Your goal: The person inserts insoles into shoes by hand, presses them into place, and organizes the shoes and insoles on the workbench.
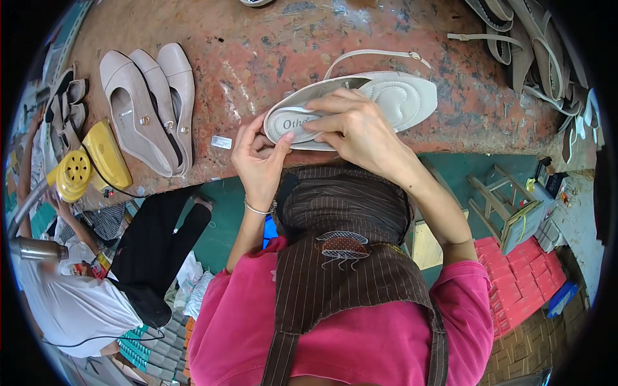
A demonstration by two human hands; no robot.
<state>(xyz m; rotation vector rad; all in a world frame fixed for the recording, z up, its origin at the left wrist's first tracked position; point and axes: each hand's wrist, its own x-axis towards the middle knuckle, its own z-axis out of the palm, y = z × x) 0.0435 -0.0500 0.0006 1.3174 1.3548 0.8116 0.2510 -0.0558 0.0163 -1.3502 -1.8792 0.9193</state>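
A pale, cream-coloured strap shoe [404, 103] lies across the near edge of the worn workbench, its toe to the right and its thin buckled strap looped out on the far side. My left hand [259, 151] grips the heel end, thumb on the inside and fingers round the outer wall. Reaching into the shoe, my right hand [353, 122] presses bent fingertips on the insole [293, 122] near the heel. The insole carries printed lettering and a stitched, padded front. What lies under the right fingers is hidden.
Several beige flat shoes [145, 116] stand left on the bench [257, 45], by a small white label [221, 141] and a yellow lamp-like device [106, 154]. Strap shoes [537, 58] pile up far right. Below are a wooden stool [492, 199] and red boxes [521, 276]. Another person [96, 302] works at left.
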